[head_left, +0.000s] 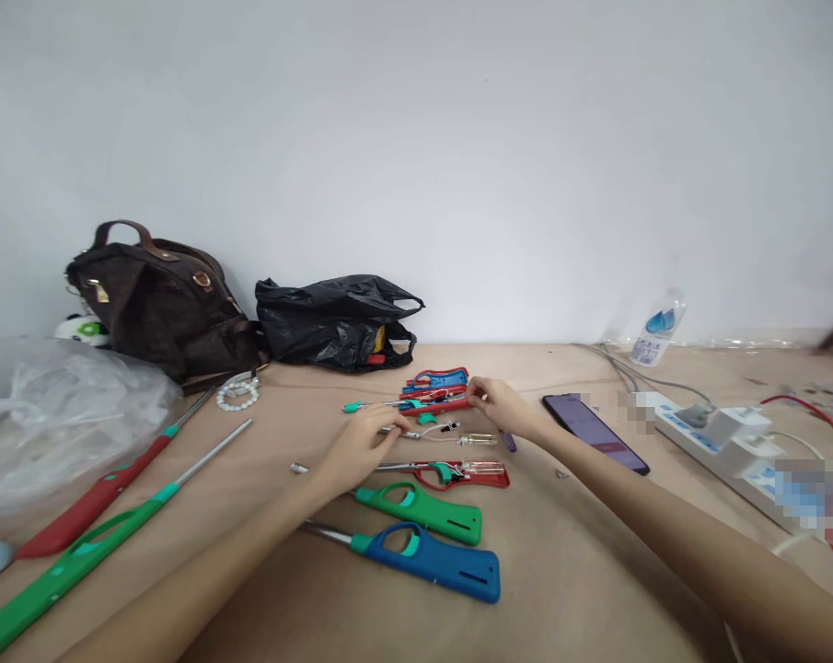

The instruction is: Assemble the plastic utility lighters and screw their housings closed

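Observation:
My left hand is closed, its fingertips pinching a thin metal tube with a white wire trailing from it. Beside that wire lies a clear fuel cartridge. My right hand has its fingers bent together at the right end of an opened red lighter casing; what they pinch is hidden. Behind it sits a blue casing half. Nearer to me are an open red lighter half with its inner parts, a closed green lighter and a closed blue lighter.
At left lie a red lighter, a green lighter, a plastic bag and a bracelet. A brown bag and black bag stand behind. Rightward are a phone, power strip and bottle.

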The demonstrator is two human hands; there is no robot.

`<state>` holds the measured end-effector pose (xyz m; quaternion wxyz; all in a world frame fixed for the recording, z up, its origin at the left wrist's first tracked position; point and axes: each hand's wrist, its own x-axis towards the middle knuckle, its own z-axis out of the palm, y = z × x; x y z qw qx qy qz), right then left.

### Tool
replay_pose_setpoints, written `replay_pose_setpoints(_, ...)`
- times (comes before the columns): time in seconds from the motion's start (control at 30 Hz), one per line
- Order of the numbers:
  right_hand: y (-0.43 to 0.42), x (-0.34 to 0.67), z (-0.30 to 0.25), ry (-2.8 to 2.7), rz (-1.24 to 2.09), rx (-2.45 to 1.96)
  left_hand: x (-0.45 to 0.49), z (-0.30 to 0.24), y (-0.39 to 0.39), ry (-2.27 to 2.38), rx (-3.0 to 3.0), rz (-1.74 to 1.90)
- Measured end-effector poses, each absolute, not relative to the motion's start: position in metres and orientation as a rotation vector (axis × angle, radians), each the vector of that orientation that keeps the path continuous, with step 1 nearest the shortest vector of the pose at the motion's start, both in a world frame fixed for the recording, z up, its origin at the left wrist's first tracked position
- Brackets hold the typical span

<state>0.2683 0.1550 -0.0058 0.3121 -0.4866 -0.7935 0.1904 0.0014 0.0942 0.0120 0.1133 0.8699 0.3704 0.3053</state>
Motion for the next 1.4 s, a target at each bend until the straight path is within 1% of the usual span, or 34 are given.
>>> replay_pose_setpoints(0.2,0.158,0.27,-0.012,-1.88,0.708,-1.239,-0.003,0.01,0.099,1.177,2.52,1.01)
replay_pose_setpoints(0.37,0.138,0.266,0.001,-1.769,0.907,-1.186,-0.002,0.012,0.097,1.204,2.565,1.195)
replay_pose_setpoints(0.5,0.114,0.263,0.011,-1.659,1.139,-1.146,-0.001,0.009,0.094,1.099,2.66,1.133)
replay_pose_setpoints(0.67,0.092,0.267,0.011,-1.648,1.218,-1.174,0.0,0.001,0.09,0.987,2.719,1.034)
replay_pose_setpoints(0.8,0.077,0.272,0.015,-1.84,1.061,-1.155,0.002,0.002,0.088,0.877,2.744,0.954)
replay_pose_setpoints(0.97,0.059,0.276,0.023,-2.161,0.642,-1.183,0.004,0.005,0.085,0.917,2.727,0.883)
replay_pose_setpoints(1.1,0.056,0.279,0.012,-2.289,0.298,-1.218,0.006,0.006,0.084,0.916,2.669,0.894)
replay_pose_setpoints(1.17,0.058,0.28,0.004,-2.322,0.19,-1.194,0.006,0.007,0.083,0.914,2.646,0.871)
replay_pose_setpoints(1.27,0.059,0.281,-0.003,-2.339,0.175,-1.163,0.006,0.009,0.082,0.913,2.613,0.758)
replay_pose_setpoints(1.4,0.058,0.28,-0.006,-2.334,0.31,-1.211,0.005,0.008,0.082,0.931,2.584,0.628)
